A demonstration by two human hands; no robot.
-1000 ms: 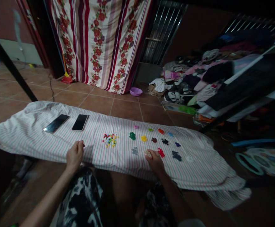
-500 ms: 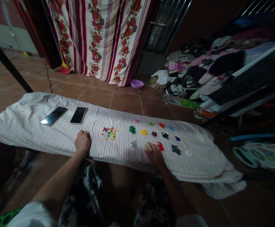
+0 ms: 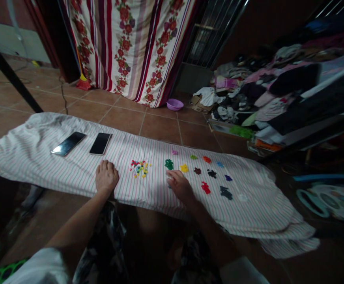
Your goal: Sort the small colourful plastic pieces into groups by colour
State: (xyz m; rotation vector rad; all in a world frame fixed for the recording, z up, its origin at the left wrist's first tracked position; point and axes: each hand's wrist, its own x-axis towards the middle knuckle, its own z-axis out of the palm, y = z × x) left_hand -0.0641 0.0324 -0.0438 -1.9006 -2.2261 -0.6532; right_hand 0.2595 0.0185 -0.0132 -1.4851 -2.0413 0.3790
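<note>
A striped cloth carries small pieces sorted by colour: green, yellow, brown, black, red, dark grey and others. Left of these lies a mixed-colour pile. My left hand rests on the cloth left of the mixed pile, fingers spread, holding nothing. My right hand is just below the green and yellow piles, over the light grey pieces, which it mostly hides. Its thumb and forefinger are close together; anything between them is too small to make out.
Two phones, one on the left and another beside it, lie on the cloth's left part. Beyond it, a purple basin stands on the tiled floor by a flowered curtain. Clothes are heaped at right.
My right hand has moved left, from the beige pieces to the light grey ones. My left hand has opened from a closed pose to lie flat. The view has shifted slightly.
</note>
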